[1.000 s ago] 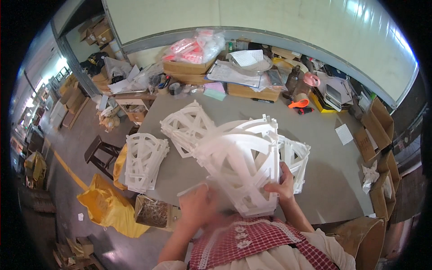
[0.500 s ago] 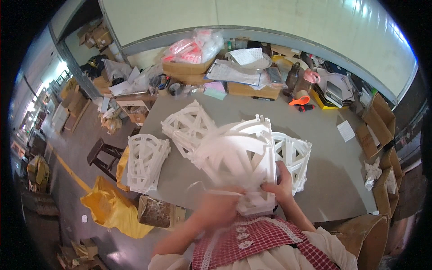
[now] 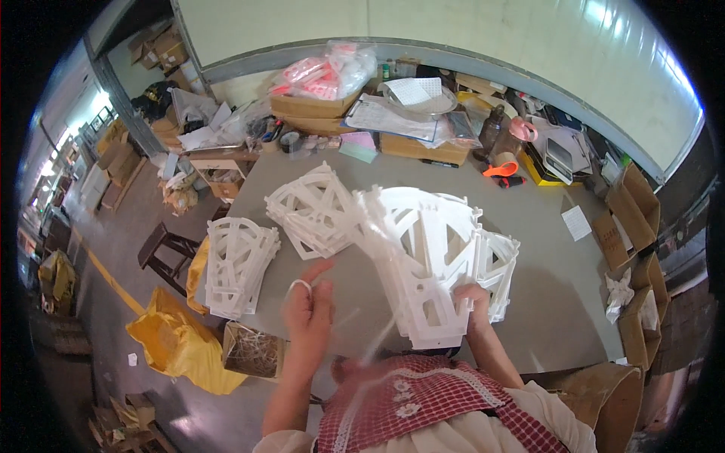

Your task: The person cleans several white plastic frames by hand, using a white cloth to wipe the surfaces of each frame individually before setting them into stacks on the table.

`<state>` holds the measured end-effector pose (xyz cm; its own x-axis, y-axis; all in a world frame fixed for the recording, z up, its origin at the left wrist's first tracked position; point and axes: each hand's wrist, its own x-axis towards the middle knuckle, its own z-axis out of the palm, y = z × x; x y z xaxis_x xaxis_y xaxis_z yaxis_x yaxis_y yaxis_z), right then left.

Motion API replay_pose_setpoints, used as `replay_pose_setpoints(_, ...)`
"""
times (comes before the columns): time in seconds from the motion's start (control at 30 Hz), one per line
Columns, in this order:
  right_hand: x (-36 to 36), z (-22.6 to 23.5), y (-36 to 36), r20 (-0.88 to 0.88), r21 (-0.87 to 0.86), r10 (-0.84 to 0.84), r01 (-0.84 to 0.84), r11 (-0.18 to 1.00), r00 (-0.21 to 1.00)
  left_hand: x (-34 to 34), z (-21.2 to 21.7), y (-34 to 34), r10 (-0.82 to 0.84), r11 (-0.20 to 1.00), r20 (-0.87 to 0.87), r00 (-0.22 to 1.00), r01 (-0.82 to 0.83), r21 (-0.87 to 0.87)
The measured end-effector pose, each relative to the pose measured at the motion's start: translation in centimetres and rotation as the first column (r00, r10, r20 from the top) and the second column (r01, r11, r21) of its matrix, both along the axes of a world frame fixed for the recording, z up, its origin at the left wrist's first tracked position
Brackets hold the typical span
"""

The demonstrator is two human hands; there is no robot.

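My right hand point(image 3: 476, 302) grips the lower right edge of a stack of white plastic lattice panels point(image 3: 434, 257), fan-shaped and wider at the far end. The stack tilts up over the table's near edge. Left of it, my left hand point(image 3: 310, 306) is raised and apart from the panels, its index finger stretched out and a white band round one finger. A thin, pale, blurred streak shows between that hand and the stack; what it is I cannot make out. More panel stacks lie on the grey table: one at far left point(image 3: 240, 264), one behind point(image 3: 313, 211), one at right point(image 3: 500, 275), partly hidden.
Along the back of the table point(image 3: 559, 264) stand a carton of plastic bags point(image 3: 321, 83), a clipboard point(image 3: 393, 121), a bottle point(image 3: 492, 124) and an orange scoop point(image 3: 500, 167). Open cartons point(image 3: 633, 204) line the right side. A yellow sack point(image 3: 177, 340) and a stool point(image 3: 168, 253) are at left.
My left hand has left the stack's near end and moved left. The held stack has shifted slightly right, now showing its lattice face sharply. My right hand keeps its grip.
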<state>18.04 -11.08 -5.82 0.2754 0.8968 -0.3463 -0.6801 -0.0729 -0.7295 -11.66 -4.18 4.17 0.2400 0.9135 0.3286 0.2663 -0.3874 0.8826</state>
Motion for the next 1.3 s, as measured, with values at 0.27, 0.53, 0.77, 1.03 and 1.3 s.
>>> replay_pose_setpoints(0.27, -0.5, 0.0, 0.0, 0.081, -0.015, -0.016, 0.017, 1.0, 0.997, 2.6, -1.7, 0.3, 0.277, 0.896, -0.414, 0.867, -0.077, 0.438)
replay_pose_setpoints(0.53, -1.2, -2.9, -0.5, 0.146, -0.042, 0.071, -0.065, 0.997, 0.987, 1.4, -2.9, 0.8, 0.0, 0.959, -0.543, 0.839, 0.153, 0.237)
replay_pose_setpoints(0.77, -2.4, 1.9, 0.2, 0.17, 0.029, 0.145, -0.152, 0.988, 0.975, -5.3, -2.3, -0.4, -0.234, 0.642, 0.595, 0.769, 0.582, -0.499)
replay_pose_setpoints(1.03, -7.4, 6.4, 3.1, 0.335, -0.017, 0.259, -0.269, 0.963, 0.906, -12.5, -3.0, -2.7, -0.013, 0.77, 0.624, 0.781, 0.406, -0.492)
replay_pose_setpoints(1.3, -9.5, 1.4, 2.5, 0.372, 0.044, 0.247, -0.283, 0.958, 0.895, -13.8, -0.7, -3.3, -0.207, 0.919, 0.058, 0.977, 0.215, -0.331)
